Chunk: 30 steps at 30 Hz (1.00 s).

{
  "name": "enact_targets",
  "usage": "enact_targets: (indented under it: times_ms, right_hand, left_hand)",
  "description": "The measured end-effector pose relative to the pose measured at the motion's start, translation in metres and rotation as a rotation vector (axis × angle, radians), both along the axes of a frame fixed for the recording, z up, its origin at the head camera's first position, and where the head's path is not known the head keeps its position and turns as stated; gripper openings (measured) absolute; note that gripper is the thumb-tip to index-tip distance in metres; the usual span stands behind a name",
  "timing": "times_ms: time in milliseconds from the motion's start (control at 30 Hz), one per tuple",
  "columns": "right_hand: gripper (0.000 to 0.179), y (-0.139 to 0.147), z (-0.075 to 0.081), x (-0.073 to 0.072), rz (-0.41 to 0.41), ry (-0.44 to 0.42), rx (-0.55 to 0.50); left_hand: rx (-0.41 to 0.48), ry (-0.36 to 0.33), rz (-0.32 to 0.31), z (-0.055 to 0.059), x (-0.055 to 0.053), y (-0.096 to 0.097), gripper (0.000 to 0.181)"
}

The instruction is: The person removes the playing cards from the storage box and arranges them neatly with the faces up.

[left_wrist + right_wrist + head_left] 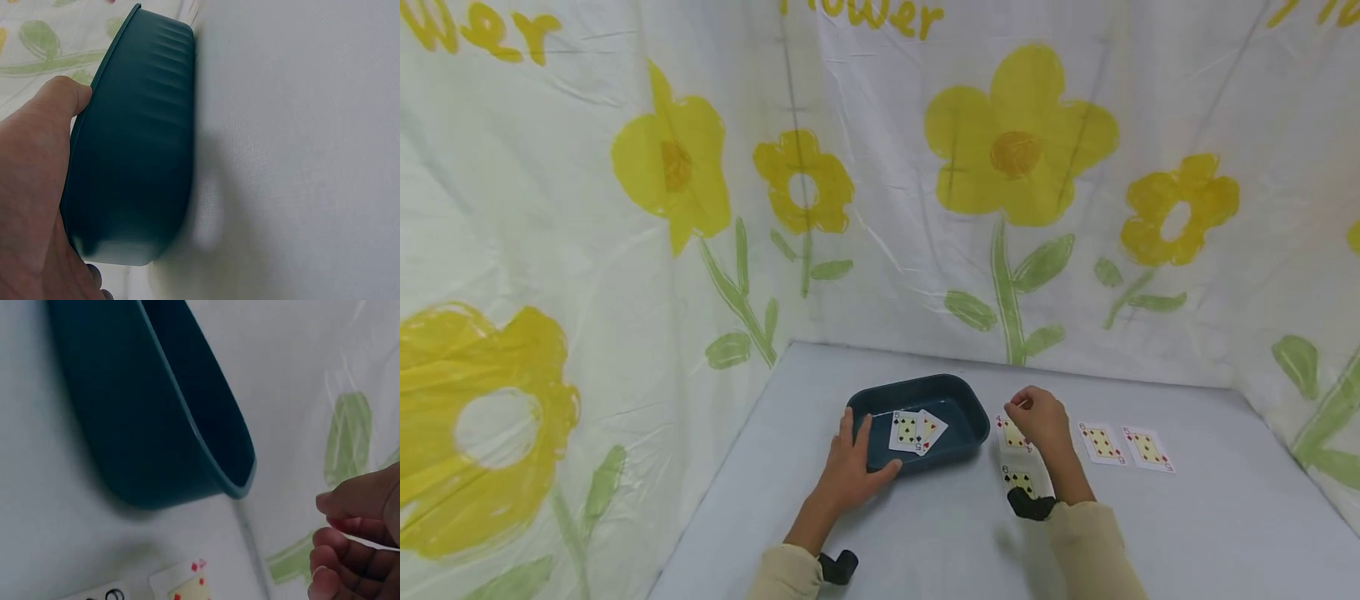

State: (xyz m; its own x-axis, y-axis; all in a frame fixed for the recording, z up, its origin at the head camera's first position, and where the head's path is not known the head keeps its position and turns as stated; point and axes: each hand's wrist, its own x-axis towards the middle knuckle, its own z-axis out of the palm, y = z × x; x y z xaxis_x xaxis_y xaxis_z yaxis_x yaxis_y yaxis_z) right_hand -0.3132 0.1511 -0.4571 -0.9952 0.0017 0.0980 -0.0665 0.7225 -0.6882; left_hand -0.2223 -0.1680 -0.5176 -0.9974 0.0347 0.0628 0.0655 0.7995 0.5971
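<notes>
The left hand (848, 473) has its fingers (846, 429) spread along one end of a dark teal tray (917, 396), the thumb apart from them with its tip against the near rim. To the right of these fingers, inside the tray, a black-pip card (903, 432) partly overlaps a red-pip card (934, 428), both face up.

The right hand (1041, 419) has its fingers curled in, the thumb tip close to the index finger; its wrist view shows the tray beside them. Just below these fingertips lies the four of diamonds (1012, 436), partly covered by the hand. Nearer the person than the fingers lies a black six (1018, 477), half hidden by a black wrist piece (1028, 505). To the right of the fingers, the six of diamonds (1102, 442) and five of diamonds (1147, 449) lie side by side, slightly apart.

Farther out around both hands spreads the pale worktop (925, 533); beyond the fingers hangs a white sheet (887, 292) painted with yellow flowers.
</notes>
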Motion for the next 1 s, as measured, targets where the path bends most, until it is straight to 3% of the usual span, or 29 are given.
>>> enact_targets:
  times_ms: [267,467,667,800,933,1000]
  right_hand:
    - [0.013,-0.047,0.013,-0.033,0.179,-0.068,0.079]
    - [0.015,-0.082,0.015,-0.051,0.297,-0.236,0.132]
    - [0.022,-0.11,0.011,-0.055,0.364,-0.374,0.223]
    - [0.02,-0.123,0.005,-0.054,0.394,-0.35,0.259]
    - [0.006,-0.132,-0.004,-0.056,0.375,-0.242,0.245]
    - [0.012,-0.135,-0.008,-0.057,0.351,-0.193,0.209]
  left_hand:
    - [-0.012,0.01,0.006,0.002,-0.002,-0.002,0.098]
    - [-0.011,0.0,0.009,0.0,-0.003,-0.002,0.097]
    - [0.009,-0.003,0.004,-0.001,0.001,0.001,0.098]
    - [0.008,0.02,-0.001,-0.002,0.002,0.001,0.097]
    - [0.01,0.023,0.0,-0.001,0.001,0.0,0.096]
    - [0.006,0.019,-0.002,-0.002,0.0,-0.001,0.096]
